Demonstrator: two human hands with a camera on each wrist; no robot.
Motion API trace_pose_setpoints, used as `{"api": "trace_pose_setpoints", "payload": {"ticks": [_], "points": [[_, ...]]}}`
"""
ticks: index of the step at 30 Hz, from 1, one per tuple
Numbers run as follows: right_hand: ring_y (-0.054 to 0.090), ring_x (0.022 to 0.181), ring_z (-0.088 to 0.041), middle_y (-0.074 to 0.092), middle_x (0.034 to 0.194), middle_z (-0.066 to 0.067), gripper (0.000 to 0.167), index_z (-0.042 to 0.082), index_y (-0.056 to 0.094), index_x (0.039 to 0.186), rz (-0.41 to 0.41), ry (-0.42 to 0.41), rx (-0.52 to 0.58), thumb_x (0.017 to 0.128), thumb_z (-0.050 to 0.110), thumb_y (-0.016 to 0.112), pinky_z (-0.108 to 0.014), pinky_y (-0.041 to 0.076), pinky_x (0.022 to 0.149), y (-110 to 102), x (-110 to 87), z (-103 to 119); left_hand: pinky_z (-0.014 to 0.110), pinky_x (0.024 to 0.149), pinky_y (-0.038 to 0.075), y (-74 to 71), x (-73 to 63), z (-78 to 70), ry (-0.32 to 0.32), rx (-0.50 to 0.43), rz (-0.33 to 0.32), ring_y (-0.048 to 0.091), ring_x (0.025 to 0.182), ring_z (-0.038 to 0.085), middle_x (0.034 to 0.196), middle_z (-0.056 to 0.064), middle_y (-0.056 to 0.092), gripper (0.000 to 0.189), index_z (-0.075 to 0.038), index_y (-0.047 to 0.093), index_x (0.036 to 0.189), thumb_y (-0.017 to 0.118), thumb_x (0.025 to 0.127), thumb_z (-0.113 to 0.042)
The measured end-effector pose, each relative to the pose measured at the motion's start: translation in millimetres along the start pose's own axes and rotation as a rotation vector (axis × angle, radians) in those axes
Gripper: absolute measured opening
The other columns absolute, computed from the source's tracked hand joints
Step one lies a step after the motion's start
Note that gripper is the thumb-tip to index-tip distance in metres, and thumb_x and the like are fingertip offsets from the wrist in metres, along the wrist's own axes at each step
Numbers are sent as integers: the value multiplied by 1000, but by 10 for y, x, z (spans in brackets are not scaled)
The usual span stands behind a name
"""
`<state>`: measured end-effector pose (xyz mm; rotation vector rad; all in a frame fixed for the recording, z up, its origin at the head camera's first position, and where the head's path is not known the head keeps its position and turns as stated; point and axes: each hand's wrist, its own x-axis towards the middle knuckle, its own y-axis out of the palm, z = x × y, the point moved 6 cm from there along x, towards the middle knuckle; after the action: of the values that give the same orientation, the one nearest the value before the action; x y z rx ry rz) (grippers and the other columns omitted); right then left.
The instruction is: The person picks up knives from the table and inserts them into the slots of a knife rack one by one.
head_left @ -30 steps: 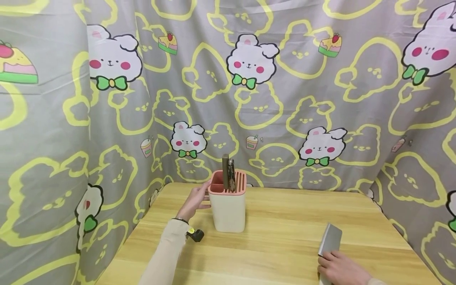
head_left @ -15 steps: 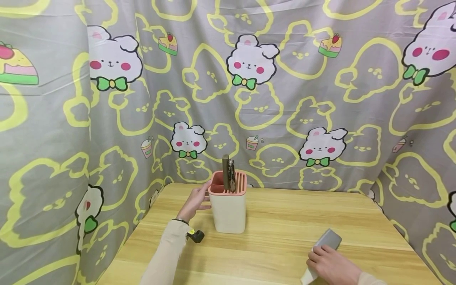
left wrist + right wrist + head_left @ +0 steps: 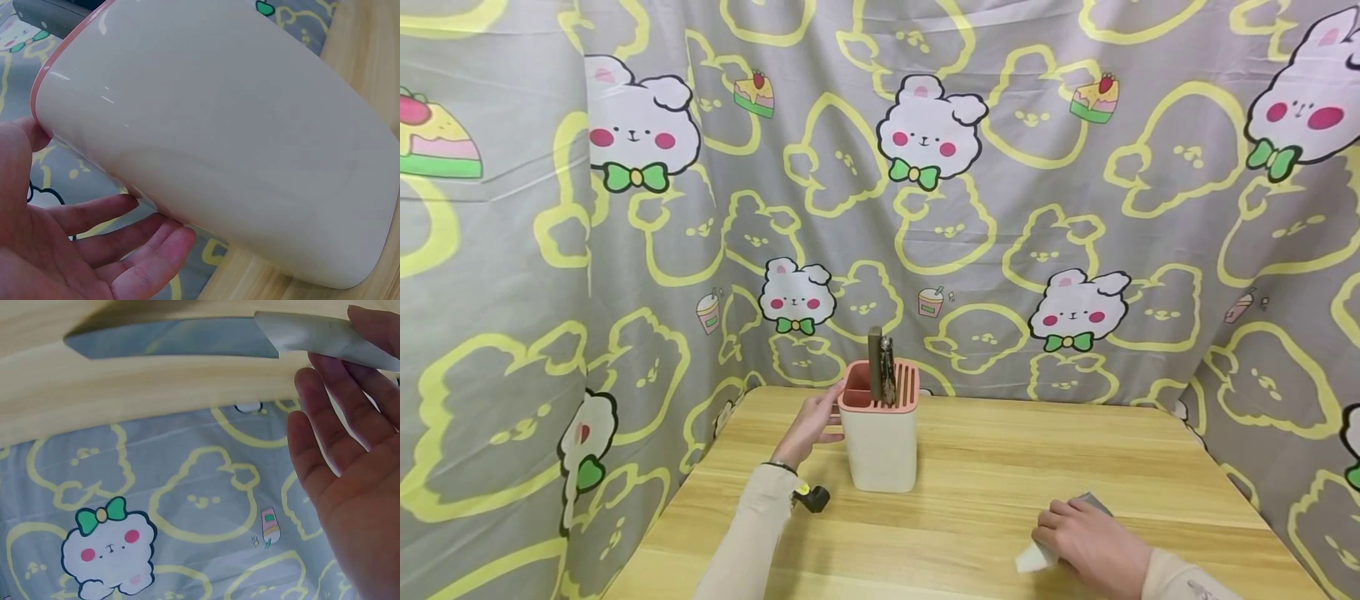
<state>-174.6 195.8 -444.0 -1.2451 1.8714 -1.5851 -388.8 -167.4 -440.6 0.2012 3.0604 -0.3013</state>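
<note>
A cream knife block [image 3: 883, 450] with a pink slotted top [image 3: 907, 383] stands upright on the wooden table. My left hand [image 3: 808, 429] touches its left side; in the left wrist view the relaxed fingers [image 3: 159, 253] rest along the cream wall. A brown handle [image 3: 875, 362] and a mottled dark handle [image 3: 889, 379] stick up from the block. Towards the front right, my right hand [image 3: 1093, 537] pinches a knife by its pale handle [image 3: 312, 331], thumb above and fingertips below. The grey knife blade [image 3: 175, 339] shows fully in the right wrist view; in the head view the hand covers most of it.
The wooden table [image 3: 985, 517] extends around the block and both hands. Grey curtains [image 3: 1000, 250] printed with bears and rabbits hang behind and at both sides. A small black device [image 3: 812, 498] sits at the left wrist.
My right hand has shifted slightly left and farther from me, turning the knife so its handle points leftward. The left hand and the knife block have stayed in place.
</note>
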Motion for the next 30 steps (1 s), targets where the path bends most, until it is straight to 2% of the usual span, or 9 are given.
{"api": "trace_pose_setpoints", "payload": {"ticks": [5, 10, 14, 18, 21, 24, 27, 30], "points": [[58, 81, -7, 65, 88, 14, 36, 19, 73, 95, 13, 77, 35, 66, 16, 93, -28, 48, 66, -140, 71, -75, 48, 91, 63, -3, 7, 27, -5, -4, -3, 68, 122, 36, 134, 21, 67, 87, -3, 61, 139, 53, 93, -77], [59, 82, -5, 67, 90, 14, 38, 18, 73, 97, -2, 116, 96, 66, 14, 94, -30, 53, 70, -280, 138, -156, 50, 93, 62, -8, 13, 25, -11, -10, -8, 68, 122, 36, 134, 20, 68, 86, -5, 63, 138, 54, 93, -76], [56, 81, 0, 67, 91, 16, 33, 18, 73, 99, 21, 137, 204, 72, 13, 91, -27, 53, 67, -363, 203, -209, 47, 90, 64, -8, 8, 5, -7, -7, -10, 68, 121, 36, 134, 20, 68, 86, -5, 63, 138, 53, 93, -77], [55, 81, 4, 66, 92, 18, 29, 19, 74, 103, 50, 174, 303, 78, 15, 88, -24, 52, 65, -435, 255, -266, 51, 94, 62, 4, 9, -4, 2, -9, 2, 66, 124, 38, 137, 21, 66, 84, -5, 62, 140, 51, 95, -75], [57, 84, 5, 66, 95, 19, 27, 20, 73, 106, 63, 220, 387, 82, 17, 85, -24, 54, 68, -506, 277, -305, 53, 96, 61, 9, 13, -3, 4, -8, 8, 64, 127, 40, 138, 22, 65, 84, -4, 61, 140, 52, 96, -74], [60, 89, 4, 67, 98, 20, 25, 20, 73, 109, 75, 285, 465, 87, 21, 83, -26, 56, 72, -576, 283, -352, 50, 93, 62, 5, 9, -2, 5, -4, 5, 65, 126, 40, 137, 22, 66, 84, -4, 61, 140, 52, 95, -74], [61, 90, 3, 66, 97, 21, 18, 25, 71, 105, 64, 358, 535, 90, 25, 80, -27, 57, 76, -640, 282, -418, 50, 92, 63, 3, 9, 8, 4, -2, 2, 65, 126, 40, 137, 22, 66, 82, -4, 61, 140, 52, 96, -73], [60, 88, 4, 66, 93, 22, 10, 27, 70, 99, 18, 401, 616, 93, 27, 78, -27, 55, 77, -697, 290, -476, 50, 92, 63, 5, 7, 11, 8, 1, 1, 66, 125, 39, 137, 22, 65, 82, -4, 61, 141, 51, 97, -73]]}}
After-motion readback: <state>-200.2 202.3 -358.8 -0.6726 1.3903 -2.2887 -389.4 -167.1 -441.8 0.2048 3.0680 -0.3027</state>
